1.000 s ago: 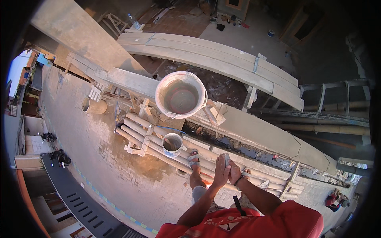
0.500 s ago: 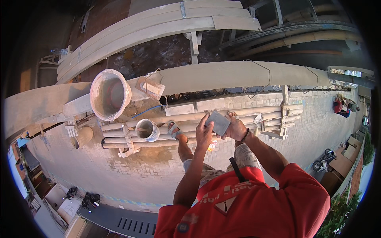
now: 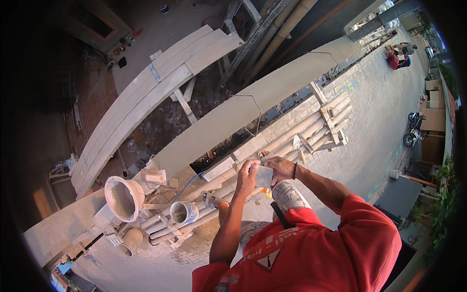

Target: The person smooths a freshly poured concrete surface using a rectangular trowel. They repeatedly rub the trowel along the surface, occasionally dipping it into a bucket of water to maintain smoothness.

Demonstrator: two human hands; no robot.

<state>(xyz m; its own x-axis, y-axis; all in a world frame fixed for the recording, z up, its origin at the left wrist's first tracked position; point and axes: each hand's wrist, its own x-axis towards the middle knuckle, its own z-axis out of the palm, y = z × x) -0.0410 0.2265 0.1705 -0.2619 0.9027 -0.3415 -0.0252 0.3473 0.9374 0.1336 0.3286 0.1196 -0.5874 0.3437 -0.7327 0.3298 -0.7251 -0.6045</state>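
A flat grey rectangular piece (image 3: 264, 176) is held between both my hands in front of my body; its exact kind I cannot make out. My left hand (image 3: 247, 176) grips its left edge, fingers pointing up along it. On the opposite side my right hand (image 3: 281, 168), below a dark beaded bracelet, has its fingers closed on the upper right corner. Underneath, my sandalled feet stand on a low platform of long round poles (image 3: 311, 129). A trowel (image 3: 297, 142) lies on these poles to the right.
A small bucket (image 3: 184, 212) stands on the poles at left. Beyond it are a large pale bucket (image 3: 123, 199) and a wooden float (image 3: 153, 176) on the wall ledge. A plastered beam (image 3: 214, 121) runs ahead. Far right, a person (image 3: 400, 56) crouches on paving near a motorcycle (image 3: 414, 129).
The whole view has rotated, so the beam and poles now slant up to the right. Both hands still hold the grey piece, now turned more upright.
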